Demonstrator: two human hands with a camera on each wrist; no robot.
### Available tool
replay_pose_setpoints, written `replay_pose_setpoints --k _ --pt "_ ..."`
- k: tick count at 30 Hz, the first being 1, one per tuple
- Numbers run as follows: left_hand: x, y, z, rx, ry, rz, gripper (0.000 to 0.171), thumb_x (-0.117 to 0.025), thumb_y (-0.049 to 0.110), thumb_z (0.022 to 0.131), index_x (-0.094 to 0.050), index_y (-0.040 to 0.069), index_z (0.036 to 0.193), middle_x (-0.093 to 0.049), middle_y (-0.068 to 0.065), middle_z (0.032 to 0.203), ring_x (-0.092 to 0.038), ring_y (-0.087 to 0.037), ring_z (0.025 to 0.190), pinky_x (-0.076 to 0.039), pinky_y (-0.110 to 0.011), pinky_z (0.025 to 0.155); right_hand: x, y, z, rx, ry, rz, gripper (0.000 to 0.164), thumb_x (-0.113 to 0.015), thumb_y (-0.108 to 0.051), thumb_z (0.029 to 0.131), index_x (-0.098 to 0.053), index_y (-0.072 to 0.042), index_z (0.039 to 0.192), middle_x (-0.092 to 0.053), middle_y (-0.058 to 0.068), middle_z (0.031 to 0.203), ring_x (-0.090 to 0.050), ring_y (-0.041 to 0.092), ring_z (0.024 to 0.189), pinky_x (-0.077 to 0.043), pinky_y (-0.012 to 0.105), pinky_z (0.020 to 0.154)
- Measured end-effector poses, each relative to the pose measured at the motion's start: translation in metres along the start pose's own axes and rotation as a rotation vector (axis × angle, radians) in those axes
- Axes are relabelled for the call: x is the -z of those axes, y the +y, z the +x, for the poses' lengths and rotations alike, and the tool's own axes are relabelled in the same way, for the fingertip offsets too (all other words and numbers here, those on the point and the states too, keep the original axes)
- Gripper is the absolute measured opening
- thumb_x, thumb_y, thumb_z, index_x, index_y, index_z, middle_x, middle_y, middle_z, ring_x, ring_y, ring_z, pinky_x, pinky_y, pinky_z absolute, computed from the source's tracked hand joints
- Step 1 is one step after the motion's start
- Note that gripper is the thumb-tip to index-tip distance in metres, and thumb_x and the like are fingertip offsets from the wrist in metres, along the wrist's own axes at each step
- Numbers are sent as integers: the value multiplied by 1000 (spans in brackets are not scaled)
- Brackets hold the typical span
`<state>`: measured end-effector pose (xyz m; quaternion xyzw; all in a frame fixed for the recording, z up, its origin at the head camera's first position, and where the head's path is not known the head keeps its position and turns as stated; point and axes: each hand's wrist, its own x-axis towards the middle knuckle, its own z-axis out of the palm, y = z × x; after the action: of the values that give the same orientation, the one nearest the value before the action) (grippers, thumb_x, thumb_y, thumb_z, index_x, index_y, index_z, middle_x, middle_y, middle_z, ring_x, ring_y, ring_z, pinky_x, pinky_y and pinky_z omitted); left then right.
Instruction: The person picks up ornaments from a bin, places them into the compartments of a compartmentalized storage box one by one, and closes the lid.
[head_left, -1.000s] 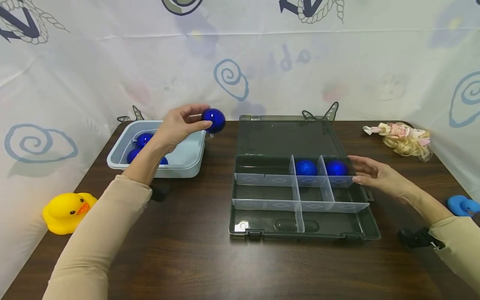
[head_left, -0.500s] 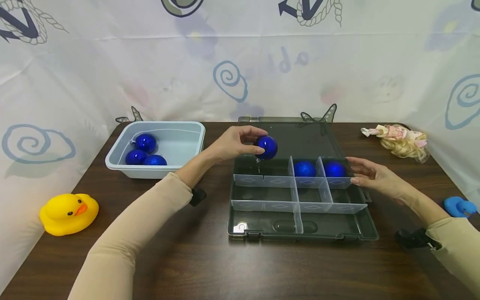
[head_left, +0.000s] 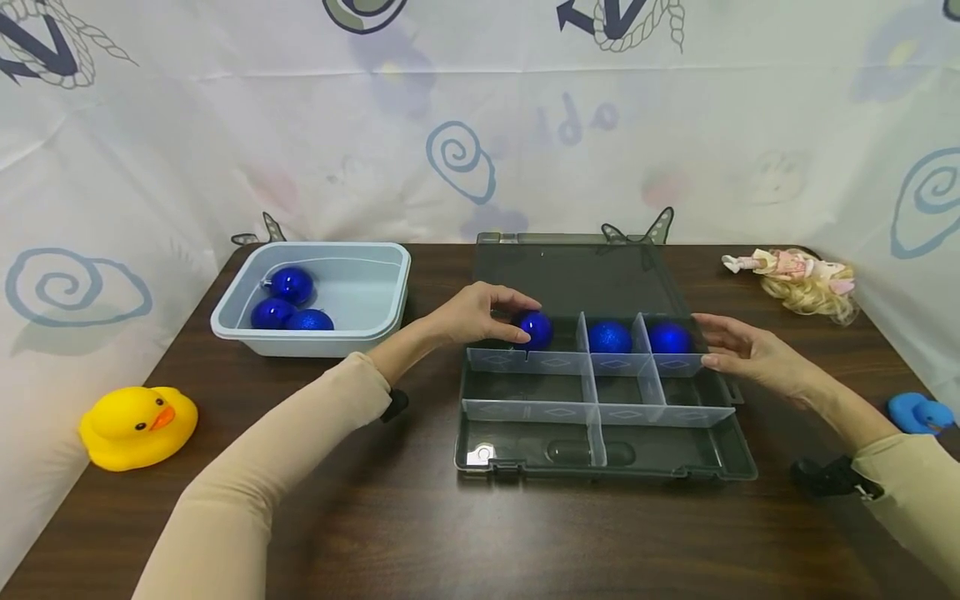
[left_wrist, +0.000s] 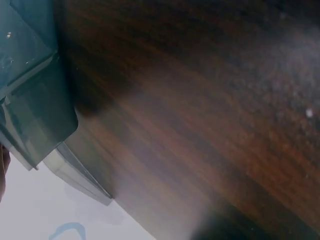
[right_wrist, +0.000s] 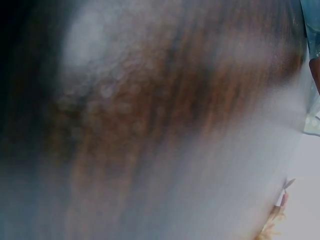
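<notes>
In the head view my left hand [head_left: 483, 314] pinches a shiny blue ball ornament [head_left: 537, 331] between thumb and fingers, low in the back left compartment of a dark, see-through divided box [head_left: 675, 448]. Two more blue balls sit in the back row: a glittery ball [head_left: 610, 338] in the middle and a matte-looking ball [head_left: 670, 338] at the right. My right hand [head_left: 761, 357] touches the box's right edge, thumb and fingertips at the rim. Both wrist views show mostly blurred table; the left one catches part of the box [left_wrist: 42, 107].
A pale blue tub [head_left: 363, 287] with several blue balls stands at the back left. A yellow rubber duck [head_left: 138, 429] sits front left. A doll [head_left: 806, 275] lies back right, and a small blue duck [head_left: 918, 412] is at the right edge. The box's lid [head_left: 573, 275] lies folded back.
My left hand has carried the blue ball right from beside the tub, over the box, then down into the back left compartment. The right hand has stayed at the box's edge.
</notes>
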<state>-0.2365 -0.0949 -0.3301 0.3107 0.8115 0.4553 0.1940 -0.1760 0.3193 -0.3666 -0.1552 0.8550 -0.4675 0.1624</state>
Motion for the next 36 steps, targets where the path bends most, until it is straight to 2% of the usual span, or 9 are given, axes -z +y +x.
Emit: replay_pose_setpoints --k 3,7,12,18,24,27,32,34,36 --pt "-2 -1 0 -2 11 34 43 -74 13 82 -62 7 123 -62 -7 126 -56 -19 119 -51 -26 88 0 0 0 -9 3 -2 64 -54 -16 97 -20 -12 150 -20 31 149 -37 6 126 -44 9 85" --pt "-3 -3 0 9 26 55 44 -74 14 81 -63 9 123 -62 -6 126 -56 -19 118 -52 -25 87 0 0 1 -20 5 -13 64 -54 -18 97 -20 -13 150 -21 30 149 -37 19 129 -43 9 85" --pt "-4 -6 0 15 27 38 45 -74 12 81 -61 5 125 -60 -10 127 -56 -21 118 -51 -25 88 -1 1 1 -23 0 -14 64 -54 -18 97 -20 -12 150 -22 30 149 -36 20 130 -43 9 85" --pt "2 -4 -14 20 50 -5 48 -72 12 83 -57 4 128 -58 -15 129 -55 -25 119 -50 -26 91 -4 4 0 -21 -4 -15 64 -54 -17 97 -19 -11 150 -22 30 149 -34 30 131 -43 9 84" --pt "41 1 -54 56 184 -36 45 -71 17 85 -58 7 127 -60 -9 127 -57 -24 115 -49 -33 92 -3 4 1 8 1 -2 63 -54 -16 96 -21 -12 150 -21 31 148 -38 -8 117 -44 9 84" --pt "69 -3 -81 147 263 -30 45 -67 20 88 -55 7 130 -57 -11 130 -56 -22 115 -46 -35 96 -1 3 1 20 3 -5 63 -54 -15 96 -21 -12 150 -22 31 148 -36 -16 111 -44 9 84" --pt "110 -24 -127 312 399 25 48 -66 28 89 -54 7 131 -56 -13 131 -57 -4 106 -46 -18 88 0 2 1 -3 0 -28 64 -54 -17 97 -20 -13 150 -22 29 149 -39 8 126 -44 9 84" --pt "120 -32 -142 356 433 70 50 -66 31 89 -54 6 130 -56 -14 131 -56 4 98 -44 -12 82 1 1 0 -17 -1 -39 65 -54 -18 97 -19 -14 151 -22 29 149 -37 22 130 -43 8 84" --pt "126 -38 -152 395 446 113 53 -65 34 89 -53 4 131 -55 -16 132 -55 7 94 -44 -11 81 1 1 1 -18 0 -42 65 -55 -18 96 -20 -14 151 -22 29 149 -36 24 130 -43 8 84"
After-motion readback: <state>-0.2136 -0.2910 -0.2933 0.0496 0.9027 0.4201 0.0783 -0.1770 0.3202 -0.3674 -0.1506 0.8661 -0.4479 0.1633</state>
